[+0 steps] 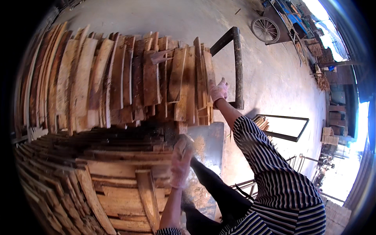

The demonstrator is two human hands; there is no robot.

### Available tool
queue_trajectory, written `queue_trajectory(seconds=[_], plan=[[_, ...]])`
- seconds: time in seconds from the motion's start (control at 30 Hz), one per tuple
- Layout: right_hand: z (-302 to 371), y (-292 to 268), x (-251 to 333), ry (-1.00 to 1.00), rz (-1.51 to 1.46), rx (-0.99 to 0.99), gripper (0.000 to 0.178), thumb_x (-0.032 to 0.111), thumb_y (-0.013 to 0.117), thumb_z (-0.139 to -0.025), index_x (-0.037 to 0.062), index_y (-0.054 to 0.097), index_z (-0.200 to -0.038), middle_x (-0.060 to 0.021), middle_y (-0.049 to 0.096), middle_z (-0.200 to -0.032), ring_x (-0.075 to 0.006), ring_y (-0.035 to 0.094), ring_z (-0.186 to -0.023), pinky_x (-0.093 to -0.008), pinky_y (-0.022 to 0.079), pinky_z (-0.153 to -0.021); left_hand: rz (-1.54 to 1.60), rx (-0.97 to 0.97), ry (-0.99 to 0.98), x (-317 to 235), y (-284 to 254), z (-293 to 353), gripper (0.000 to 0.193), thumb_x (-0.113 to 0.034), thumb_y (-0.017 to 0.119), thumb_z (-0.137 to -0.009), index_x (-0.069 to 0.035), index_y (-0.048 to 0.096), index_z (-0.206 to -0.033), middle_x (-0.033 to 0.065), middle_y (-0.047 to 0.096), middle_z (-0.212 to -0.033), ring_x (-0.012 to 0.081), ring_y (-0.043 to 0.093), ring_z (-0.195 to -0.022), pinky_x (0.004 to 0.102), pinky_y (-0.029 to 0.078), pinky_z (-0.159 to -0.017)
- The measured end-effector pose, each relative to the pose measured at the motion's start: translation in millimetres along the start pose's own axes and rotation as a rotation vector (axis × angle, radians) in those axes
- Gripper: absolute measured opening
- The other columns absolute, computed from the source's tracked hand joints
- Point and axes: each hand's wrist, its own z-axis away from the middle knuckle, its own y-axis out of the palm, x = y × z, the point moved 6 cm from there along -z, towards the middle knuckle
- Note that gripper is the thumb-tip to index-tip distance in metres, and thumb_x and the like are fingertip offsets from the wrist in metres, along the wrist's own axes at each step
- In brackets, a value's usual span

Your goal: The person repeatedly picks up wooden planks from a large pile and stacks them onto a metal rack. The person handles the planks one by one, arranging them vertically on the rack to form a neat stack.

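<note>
Pale pink gloves cover both hands. My right hand (219, 91) reaches out to the near right end of a long row of rough wooden boards (180, 80). Its fingers are apart and lie against the outermost board (208, 64). Lower down, my left hand (181, 164) is raised beside a lower stack of boards (117, 199), just under the end of the upper row. Motion smears its fingers, and a pale angular edge shows at their tips. Whether the left hand holds a piece of wood I cannot make out.
A dark metal frame (238, 58) stands beyond the row's end. Another rectangular frame (299, 129) is to the right, near some thin wood strips (261, 122). Sawdust (200, 147) lies beside my legs. A spoked-wheel cart (266, 29) stands at the far right.
</note>
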Motion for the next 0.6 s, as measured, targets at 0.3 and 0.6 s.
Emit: queue_trajectory(seconds=[0.3, 0.6], plan=[[-59, 71, -73, 0.258, -0.015, 0.352, 0.09, 0.076, 0.027, -0.104, 0.0032, 0.052, -0.151, -0.0278, 0.059, -0.148, -0.0447, 0.052, -0.143, -0.0511, 0.042, -0.117, -0.07, 0.192, -0.052, 94, 109, -268, 0.056, -0.023, 0.063, -0.109, -0.003, 0.045, -0.158, 0.0139, 0.059, -0.15, 0.0207, 0.059, -0.132, 0.0298, 0.051, -0.107], [-10, 39, -14, 0.085, -0.05, 0.394, 0.094, 0.082, 0.052, -0.093, 0.0079, 0.05, -0.152, -0.0308, 0.055, -0.147, -0.0477, 0.05, -0.141, -0.0534, 0.04, -0.116, -0.489, 0.252, -0.261, 33, 99, -315, 0.089, -0.073, 0.067, -0.092, 0.007, 0.066, -0.133, 0.0274, 0.071, -0.123, 0.0392, 0.066, -0.118, 0.0451, 0.05, -0.102]])
